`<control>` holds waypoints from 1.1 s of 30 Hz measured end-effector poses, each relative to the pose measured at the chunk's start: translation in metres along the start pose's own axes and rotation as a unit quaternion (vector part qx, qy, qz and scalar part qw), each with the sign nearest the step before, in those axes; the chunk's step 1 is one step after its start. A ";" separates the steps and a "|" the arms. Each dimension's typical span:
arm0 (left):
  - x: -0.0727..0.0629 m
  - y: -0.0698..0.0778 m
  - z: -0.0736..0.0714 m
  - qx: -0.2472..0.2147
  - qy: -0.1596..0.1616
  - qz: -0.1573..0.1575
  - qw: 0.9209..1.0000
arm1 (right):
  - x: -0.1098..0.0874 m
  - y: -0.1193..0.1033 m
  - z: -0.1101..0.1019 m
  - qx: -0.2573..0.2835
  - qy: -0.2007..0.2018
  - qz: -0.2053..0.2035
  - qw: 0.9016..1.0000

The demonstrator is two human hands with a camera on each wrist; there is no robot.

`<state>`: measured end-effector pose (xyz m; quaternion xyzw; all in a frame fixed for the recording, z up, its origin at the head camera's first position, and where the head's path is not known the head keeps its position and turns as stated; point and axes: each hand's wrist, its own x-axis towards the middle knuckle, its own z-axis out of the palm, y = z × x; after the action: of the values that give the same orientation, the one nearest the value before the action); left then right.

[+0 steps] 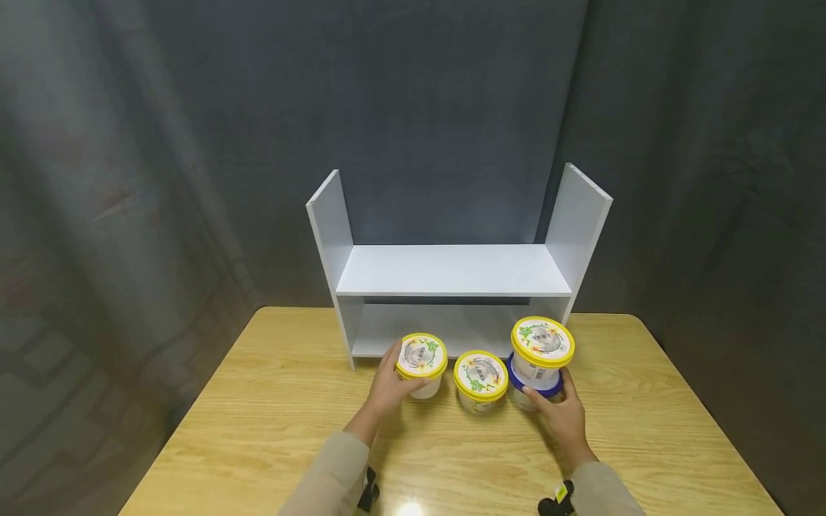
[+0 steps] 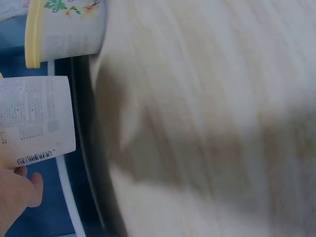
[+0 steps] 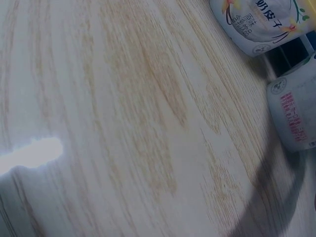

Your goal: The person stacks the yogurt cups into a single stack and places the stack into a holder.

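In the head view, my left hand grips a white tub with a yellow lid in front of the shelf's left half. The left wrist view shows this tub's barcoded side, its base apparently off the table. A second yellow-lidded tub stands in the middle, between my hands. On the right, my right hand holds a blue-lidded tub with thumb and fingers around it near the lid. Another yellow-lidded tub is stacked on that blue lid. The right wrist view barely catches the hand.
A white two-level shelf unit with tall side panels stands at the back of the wooden table. Its lower board lies just behind the tubs. Dark grey curtains hang behind and at both sides.
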<state>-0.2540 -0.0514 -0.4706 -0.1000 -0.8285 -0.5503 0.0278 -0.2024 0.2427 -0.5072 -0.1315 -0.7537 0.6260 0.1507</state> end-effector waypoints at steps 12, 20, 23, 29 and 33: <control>0.006 0.025 -0.006 0.008 -0.024 0.028 0.999 | 0.003 0.004 0.002 -0.002 0.009 0.004 1.000; 0.005 0.041 -0.003 -0.020 -0.034 0.037 0.999 | 0.002 0.005 0.003 -0.002 0.006 0.003 1.000; 0.005 0.048 -0.001 -0.023 -0.039 0.043 0.998 | 0.002 0.005 0.003 0.004 0.005 0.003 1.000; 0.009 0.064 0.004 -0.034 -0.055 0.044 0.997 | 0.003 0.006 0.003 -0.001 0.006 -0.002 1.000; 0.013 0.076 0.010 -0.045 -0.063 0.057 0.995 | 0.004 0.006 0.000 -0.021 0.008 -0.008 1.000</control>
<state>-0.2513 -0.0119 -0.4038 -0.1824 -0.7960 -0.5772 0.0022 -0.2057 0.2447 -0.5131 -0.1334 -0.7666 0.6077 0.1587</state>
